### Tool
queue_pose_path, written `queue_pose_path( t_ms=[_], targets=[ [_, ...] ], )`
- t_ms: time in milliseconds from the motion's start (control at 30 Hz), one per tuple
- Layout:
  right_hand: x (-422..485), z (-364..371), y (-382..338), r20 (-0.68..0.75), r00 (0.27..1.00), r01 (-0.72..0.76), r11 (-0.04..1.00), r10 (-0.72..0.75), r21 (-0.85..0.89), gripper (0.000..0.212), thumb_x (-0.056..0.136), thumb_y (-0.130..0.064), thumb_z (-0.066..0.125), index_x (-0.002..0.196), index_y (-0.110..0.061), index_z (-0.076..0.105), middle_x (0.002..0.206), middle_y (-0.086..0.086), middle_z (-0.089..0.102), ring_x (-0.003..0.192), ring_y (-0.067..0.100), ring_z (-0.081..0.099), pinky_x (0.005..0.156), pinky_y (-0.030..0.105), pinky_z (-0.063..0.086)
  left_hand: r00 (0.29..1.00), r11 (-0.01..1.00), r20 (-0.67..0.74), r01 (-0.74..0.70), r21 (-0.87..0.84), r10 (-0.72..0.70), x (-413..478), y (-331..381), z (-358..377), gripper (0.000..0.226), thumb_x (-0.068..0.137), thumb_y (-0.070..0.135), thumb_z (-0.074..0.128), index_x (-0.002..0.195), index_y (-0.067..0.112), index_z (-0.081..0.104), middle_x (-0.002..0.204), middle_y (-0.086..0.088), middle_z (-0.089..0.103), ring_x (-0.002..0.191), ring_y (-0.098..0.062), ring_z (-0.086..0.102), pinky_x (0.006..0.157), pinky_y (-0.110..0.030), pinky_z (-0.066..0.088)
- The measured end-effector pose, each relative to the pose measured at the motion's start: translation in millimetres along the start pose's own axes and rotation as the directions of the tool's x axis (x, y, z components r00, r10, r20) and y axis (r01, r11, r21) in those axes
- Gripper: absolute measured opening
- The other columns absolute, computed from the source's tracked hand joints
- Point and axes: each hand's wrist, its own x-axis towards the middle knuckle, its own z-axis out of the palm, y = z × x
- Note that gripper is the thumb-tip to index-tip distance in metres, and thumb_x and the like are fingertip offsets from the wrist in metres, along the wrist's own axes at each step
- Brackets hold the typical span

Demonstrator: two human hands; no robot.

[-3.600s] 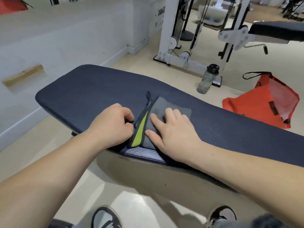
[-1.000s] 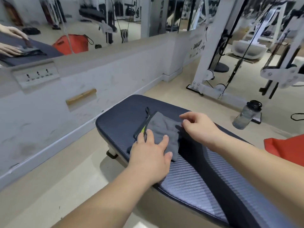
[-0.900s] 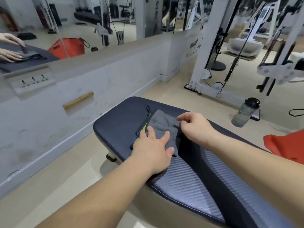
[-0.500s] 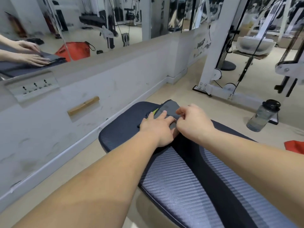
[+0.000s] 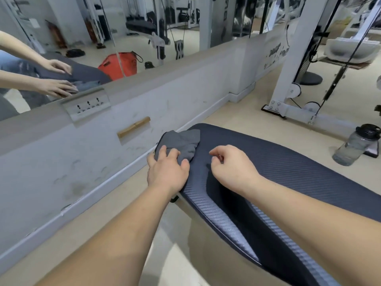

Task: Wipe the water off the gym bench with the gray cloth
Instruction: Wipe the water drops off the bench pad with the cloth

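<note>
Cloth (image 5: 181, 141) being slid leftward, right hand (image 5: 231, 166) being lifted off it, empty, slack | left hand (image 5: 167, 172) being pressed flat on cloth | soft, light, bunching: likely best palmed mid-cloth

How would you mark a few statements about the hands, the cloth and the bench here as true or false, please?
1. The left hand presses on the gray cloth. True.
2. The right hand grips the gray cloth. False: it is off the cloth, beside it over the bench, fingers loosely curled and holding nothing.
3. The gray cloth lies at the bench's end nearest the wall. True.
4. The water bottle stands on the bench. False: it stands upright on the floor beyond the bench.
</note>
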Motion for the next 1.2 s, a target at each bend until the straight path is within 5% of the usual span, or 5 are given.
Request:
queue_pose_path(
  t_ms=[433,700,900,1033,1200],
  targets=[
    [-125,-31,30,0.016,0.995,-0.103,0.989,0.102,0.109,0.034,0.098,-0.030,0.046,0.126,-0.030,0.066,0.112,-0.009,0.068,0.104,0.016,0.064,0.097,0.041,0.053,0.977,0.921,-0.108,0.131,-0.367,-0.182,-135,42,22,0.041,0.094,0.027,0.056,0.133,0.015,0.055,0.136,-0.012,0.052,0.114,-0.037,0.059,0.091,-0.039,0.047],
    [-203,-75,54,0.155,0.927,-0.375,0.868,0.342,0.326,0.032,0.090,-0.031,0.051,0.092,-0.004,0.068,0.074,-0.001,0.066,0.063,0.021,0.058,0.061,0.032,0.050,0.978,0.837,0.012,0.184,-0.516,-0.208,-252,94,55,0.026,0.090,0.022,0.062,0.115,0.022,0.055,0.134,-0.008,0.040,0.078,-0.028,0.057,0.080,-0.033,0.047],
    [-269,-117,92,0.242,0.858,-0.502,0.841,0.454,0.202,0.037,0.093,-0.037,0.052,0.077,-0.007,0.067,0.063,-0.001,0.068,0.058,0.019,0.064,0.061,0.036,0.059,0.956,0.624,0.158,0.282,-0.729,-0.248,-328,157,91,0.017,0.086,0.016,0.062,0.097,0.019,0.050,0.116,-0.001,0.040,0.081,-0.028,0.058,0.076,-0.037,0.049],
    [-314,-155,135,0.116,0.824,-0.565,0.817,0.554,0.114,0.038,0.098,-0.034,0.047,0.077,-0.009,0.066,0.051,-0.006,0.066,0.054,0.021,0.059,0.053,0.032,0.053,0.943,0.572,0.288,0.330,-0.751,-0.165,-379,205,111,0.024,0.082,0.019,0.069,0.088,0.020,0.046,0.109,0.000,0.041,0.082,-0.030,0.057,0.074,-0.038,0.054],
    [-378,-187,189,0.047,0.698,-0.714,0.700,0.714,-0.025,0.031,0.095,-0.031,0.041,0.085,-0.011,0.063,0.077,0.009,0.075,0.067,0.031,0.075,0.067,0.048,0.065,0.918,0.703,0.397,0.274,-0.656,0.013,-433,250,139,0.034,0.074,0.027,0.082,0.084,0.019,0.051,0.107,0.000,0.030,0.062,-0.023,0.054,0.076,-0.039,0.057]
  ],
)
